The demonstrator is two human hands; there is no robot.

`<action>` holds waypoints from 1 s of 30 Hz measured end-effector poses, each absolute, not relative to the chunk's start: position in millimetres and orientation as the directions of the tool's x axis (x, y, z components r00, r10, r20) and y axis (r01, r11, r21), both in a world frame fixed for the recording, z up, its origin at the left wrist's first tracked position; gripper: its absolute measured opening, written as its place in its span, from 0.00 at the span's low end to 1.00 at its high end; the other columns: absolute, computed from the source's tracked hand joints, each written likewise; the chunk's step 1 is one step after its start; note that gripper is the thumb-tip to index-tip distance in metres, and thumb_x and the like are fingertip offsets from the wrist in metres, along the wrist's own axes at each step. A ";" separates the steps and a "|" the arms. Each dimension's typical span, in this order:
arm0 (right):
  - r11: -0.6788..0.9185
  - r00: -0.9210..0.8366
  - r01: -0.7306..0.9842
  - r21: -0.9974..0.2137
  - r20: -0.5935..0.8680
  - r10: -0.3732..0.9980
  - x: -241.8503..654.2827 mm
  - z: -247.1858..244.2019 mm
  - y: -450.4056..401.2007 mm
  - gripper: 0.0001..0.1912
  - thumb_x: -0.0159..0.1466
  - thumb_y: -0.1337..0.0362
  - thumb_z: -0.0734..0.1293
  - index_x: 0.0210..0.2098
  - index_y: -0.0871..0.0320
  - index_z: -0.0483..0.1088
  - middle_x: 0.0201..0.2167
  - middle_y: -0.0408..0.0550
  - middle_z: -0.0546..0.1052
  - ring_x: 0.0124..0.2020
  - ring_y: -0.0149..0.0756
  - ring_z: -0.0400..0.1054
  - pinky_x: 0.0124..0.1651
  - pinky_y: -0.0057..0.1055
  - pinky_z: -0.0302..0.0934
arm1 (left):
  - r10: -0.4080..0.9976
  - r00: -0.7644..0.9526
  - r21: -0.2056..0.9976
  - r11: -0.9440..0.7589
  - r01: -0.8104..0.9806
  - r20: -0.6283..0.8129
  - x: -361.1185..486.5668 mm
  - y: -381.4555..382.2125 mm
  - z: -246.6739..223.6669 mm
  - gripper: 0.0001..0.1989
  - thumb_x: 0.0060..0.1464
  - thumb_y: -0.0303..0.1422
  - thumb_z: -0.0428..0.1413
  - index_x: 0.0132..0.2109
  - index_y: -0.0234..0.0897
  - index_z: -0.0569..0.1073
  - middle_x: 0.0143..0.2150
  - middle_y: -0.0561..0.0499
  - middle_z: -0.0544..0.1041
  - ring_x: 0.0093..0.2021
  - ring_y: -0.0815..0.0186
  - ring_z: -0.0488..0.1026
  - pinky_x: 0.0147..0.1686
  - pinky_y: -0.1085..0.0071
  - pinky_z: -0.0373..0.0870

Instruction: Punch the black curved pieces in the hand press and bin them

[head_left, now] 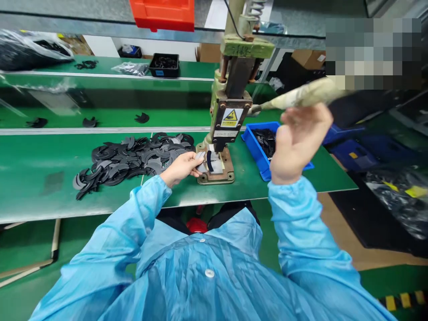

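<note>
My left hand [182, 167] pinches the edge of a small, thin grey piece [201, 156] at the left side of the press base [217, 179]. Beside it on the base's plate lies a dark curved strip [209, 161], below the ram of the green hand press [230, 98]. My right hand [297, 142] is raised, fingers loosely bent and thumb apart, just under the press's wrapped lever handle [301, 94]. Motion blurs that hand a little; whether it touches the handle I cannot tell. Left of the press is a pile of dark crescent-shaped pieces [133, 158].
A blue bin [256, 154] of black parts stands right of the press, partly behind my right hand. Three dark pieces, one of them a crescent [142, 117], lie on the strip behind the bench. A black tray [164, 66] sits on the shelf; a person is at the upper right.
</note>
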State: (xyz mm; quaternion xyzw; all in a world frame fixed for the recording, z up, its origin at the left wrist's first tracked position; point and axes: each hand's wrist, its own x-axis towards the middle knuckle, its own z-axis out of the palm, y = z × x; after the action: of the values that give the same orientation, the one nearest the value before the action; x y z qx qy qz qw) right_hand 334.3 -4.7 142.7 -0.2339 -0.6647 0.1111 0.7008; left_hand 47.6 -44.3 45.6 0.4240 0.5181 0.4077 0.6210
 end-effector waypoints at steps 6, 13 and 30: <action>0.473 -0.325 0.091 -0.876 0.423 0.846 293.9 30.9 -58.1 0.24 0.67 0.50 0.76 0.58 0.50 0.74 0.52 0.50 0.83 0.52 0.39 0.81 0.58 0.41 0.78 | 0.967 0.202 0.982 0.172 -0.076 -0.154 37.9 -100.5 69.4 0.25 0.57 0.51 0.72 0.37 0.37 0.70 0.26 0.52 0.80 0.23 0.67 0.79 0.24 0.75 0.78; 0.510 -0.314 0.092 -0.855 0.461 0.830 257.0 10.3 -91.3 0.16 0.67 0.48 0.75 0.40 0.53 0.77 0.38 0.45 0.83 0.41 0.35 0.79 0.49 0.35 0.76 | 0.969 0.225 0.989 0.124 -0.077 -0.103 58.2 -128.9 83.6 0.24 0.57 0.49 0.72 0.36 0.37 0.69 0.24 0.55 0.77 0.21 0.71 0.75 0.21 0.78 0.73; 0.746 -0.413 0.257 -0.614 0.629 0.659 282.2 17.8 -98.0 0.07 0.72 0.59 0.69 0.45 0.53 0.77 0.43 0.51 0.83 0.46 0.40 0.78 0.52 0.42 0.74 | 0.991 0.010 0.958 -0.129 0.257 0.131 52.9 -131.4 65.3 0.19 0.61 0.48 0.68 0.43 0.39 0.74 0.37 0.50 0.77 0.33 0.66 0.75 0.33 0.68 0.75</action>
State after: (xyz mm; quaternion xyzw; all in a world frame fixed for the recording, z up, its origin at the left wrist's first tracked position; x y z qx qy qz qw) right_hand 282.2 -98.0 17.8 -0.2822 -0.8119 0.2173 0.4626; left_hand 52.9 -131.4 65.3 0.5905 0.5286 0.4646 0.3950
